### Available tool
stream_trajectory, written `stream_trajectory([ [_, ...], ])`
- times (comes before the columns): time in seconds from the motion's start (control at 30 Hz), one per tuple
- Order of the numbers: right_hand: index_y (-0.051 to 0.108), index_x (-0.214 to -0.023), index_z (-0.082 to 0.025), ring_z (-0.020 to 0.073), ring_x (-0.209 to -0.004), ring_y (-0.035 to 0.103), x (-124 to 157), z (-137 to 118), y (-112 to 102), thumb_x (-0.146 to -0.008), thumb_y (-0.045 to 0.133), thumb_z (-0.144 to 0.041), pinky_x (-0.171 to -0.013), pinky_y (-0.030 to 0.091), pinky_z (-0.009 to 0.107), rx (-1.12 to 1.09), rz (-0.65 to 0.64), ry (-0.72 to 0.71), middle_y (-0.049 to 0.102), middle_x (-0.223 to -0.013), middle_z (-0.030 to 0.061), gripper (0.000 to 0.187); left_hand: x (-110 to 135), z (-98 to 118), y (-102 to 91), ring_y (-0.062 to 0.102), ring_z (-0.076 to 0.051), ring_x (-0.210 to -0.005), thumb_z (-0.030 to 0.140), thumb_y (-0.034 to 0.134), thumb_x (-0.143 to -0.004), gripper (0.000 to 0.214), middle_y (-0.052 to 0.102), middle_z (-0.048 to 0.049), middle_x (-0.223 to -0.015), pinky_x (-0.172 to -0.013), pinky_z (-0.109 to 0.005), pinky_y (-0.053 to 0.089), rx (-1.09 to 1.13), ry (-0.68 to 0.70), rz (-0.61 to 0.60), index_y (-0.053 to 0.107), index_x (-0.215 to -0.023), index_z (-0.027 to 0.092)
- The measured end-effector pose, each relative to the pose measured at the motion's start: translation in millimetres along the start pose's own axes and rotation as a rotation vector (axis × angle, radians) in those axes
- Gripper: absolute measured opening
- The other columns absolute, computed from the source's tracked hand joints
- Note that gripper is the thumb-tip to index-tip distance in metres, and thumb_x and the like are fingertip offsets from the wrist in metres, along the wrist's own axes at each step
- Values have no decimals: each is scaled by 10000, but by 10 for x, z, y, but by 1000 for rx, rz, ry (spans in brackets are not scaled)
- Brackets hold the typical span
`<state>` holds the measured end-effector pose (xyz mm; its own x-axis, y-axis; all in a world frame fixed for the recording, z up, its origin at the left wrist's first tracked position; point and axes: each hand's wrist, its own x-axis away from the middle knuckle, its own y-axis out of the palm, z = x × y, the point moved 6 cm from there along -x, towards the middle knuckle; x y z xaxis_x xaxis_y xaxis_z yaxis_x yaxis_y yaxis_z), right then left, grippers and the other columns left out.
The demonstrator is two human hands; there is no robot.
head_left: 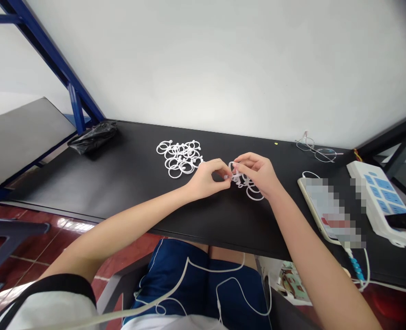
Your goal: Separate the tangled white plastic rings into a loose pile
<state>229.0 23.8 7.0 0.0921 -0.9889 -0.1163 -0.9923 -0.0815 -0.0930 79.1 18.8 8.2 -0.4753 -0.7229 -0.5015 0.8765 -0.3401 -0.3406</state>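
Observation:
Above the black table, my left hand [210,178] and my right hand [256,172] meet at a white plastic ring [235,172]. Thumb and fingertips of each hand are pinched on it; its far side is partly hidden by the fingers. Under and behind my right hand lie several more white rings [255,193], partly covered by it. Left of my left hand is a loose pile of white rings [180,158] with small round knobs, overlapping one another flat on the table.
A black plastic bag [95,136] lies at the table's far left. On the right are eyeglasses [315,149], a phone [321,211] with a charging cable, and a white power strip [381,197]. White cables [175,293] hang across my lap. A white wall [223,68] stands behind the table [130,169].

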Motion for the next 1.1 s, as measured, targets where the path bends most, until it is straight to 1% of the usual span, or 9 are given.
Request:
stream_trajectory([
  [0.17, 677, -775, -212, 125, -609, 624, -35, 16, -75, -624, 849, -369, -612, 512, 269, -246, 96, 40, 682, -648, -12, 278, 5, -94, 35, 606, -100, -736, 88, 633, -737, 141, 646, -26, -830, -735, -237, 511, 157, -122, -32, 629, -867, 140],
  [0.33, 655, -791, -231, 123, -672, 643, -60, 13, -129, -628, 837, -324, -730, 547, 294, -385, 131, 35, 667, -676, -34, 261, 3, -169, 86, 574, -92, -691, 125, 651, -738, 123, 609, -14, -766, -689, -233, 471, 356, -252, -72, 609, -855, 127],
  [0.4, 646, -821, -243, 125, -697, 648, -63, 7, -154, -656, 805, -295, -784, 554, 317, -398, 148, 20, 678, -728, -35, 235, 6, -189, 103, 577, -96, -681, 161, 660, -752, 103, 603, -14, -745, -677, -238, 462, 430, -309, -88, 600, -828, 123],
  [0.5, 630, -844, -256, 142, -730, 659, -71, 16, -204, -699, 731, -263, -842, 556, 364, -366, 184, 5, 696, -807, -21, 177, 11, -208, 117, 592, -104, -691, 195, 683, -753, 125, 605, -11, -726, -709, -258, 471, 500, -380, -95, 577, -753, 130],
  [0.63, 632, -838, -245, 174, -757, 668, -84, 44, -238, -731, 627, -239, -844, 558, 401, -236, 192, 7, 715, -857, 20, 107, 5, -222, 99, 601, -101, -692, 165, 670, -733, 179, 579, 17, -690, -759, -277, 491, 591, -440, -41, 498, -687, 151],
  [0.77, 690, -786, -209, 171, -699, 639, -71, 45, -181, -718, 585, -205, -795, 552, 395, -154, 136, 23, 736, -880, 57, 125, -1, -249, 64, 614, -112, -682, 150, 615, -732, 193, 532, 28, -640, -715, -265, 501, 626, -484, 11, 455, -625, 159],
  [0.9, 746, -910, -210, 163, -768, 657, -30, 57, -18, -677, 688, -189, -858, 525, 386, -81, -40, 51, 748, -970, 47, 241, -13, -265, 48, 610, -126, -683, 228, 586, -798, 272, 557, -4, -652, -779, -318, 517, 651, -509, 23, 486, -557, 149],
  [1.0, 744, -951, -209, 180, -809, 682, 1, 90, 91, -638, 793, -250, -869, 521, 391, -42, -155, 68, 751, -925, 43, 320, -40, -227, 33, 592, -132, -692, 330, 533, -873, 392, 567, -22, -674, -787, -323, 503, 630, -449, 21, 475, -527, 153],
  [1.1, 739, -924, -198, 173, -776, 677, 4, 102, 114, -619, 839, -321, -828, 532, 376, -11, -153, 42, 747, -890, 47, 344, -54, -188, 24, 581, -137, -709, 382, 509, -898, 490, 543, -21, -665, -784, -310, 489, 615, -395, 19, 343, -487, 173],
])
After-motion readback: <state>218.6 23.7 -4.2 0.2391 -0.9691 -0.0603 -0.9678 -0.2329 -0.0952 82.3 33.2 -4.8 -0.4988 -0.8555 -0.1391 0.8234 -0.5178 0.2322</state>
